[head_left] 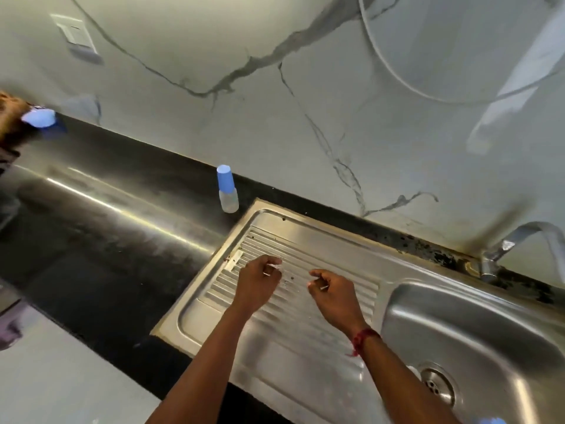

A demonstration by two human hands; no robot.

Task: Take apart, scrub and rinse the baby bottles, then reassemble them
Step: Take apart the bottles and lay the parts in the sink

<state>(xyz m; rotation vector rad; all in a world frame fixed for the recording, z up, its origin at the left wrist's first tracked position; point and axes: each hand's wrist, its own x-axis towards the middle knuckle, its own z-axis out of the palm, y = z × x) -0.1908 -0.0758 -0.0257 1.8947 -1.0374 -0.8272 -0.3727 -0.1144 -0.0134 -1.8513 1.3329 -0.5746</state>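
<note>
While hovering over the drainboard (290,362), the left hand (258,281) and right hand (333,296) hang loosely curled, holding nothing. The capped baby bottle (227,191) stands just beyond the drainboard's far-left corner. Disassembly looks unstarted: reach, grip, uncap.

Soft, even light fills the kitchen, bright enough that shadows stay faint. It throws a long white streak of glare along the black counter (101,197) and a dull sheen over the steel sink (477,325). The wide lens bows the counter and the marble wall (275,123) toward the edges, where the far left and the bottom right corner smear into blur. The small bottle (227,191) is fairly crisp, while the left hand (260,280) and right hand (333,292) look slightly soft.
</note>
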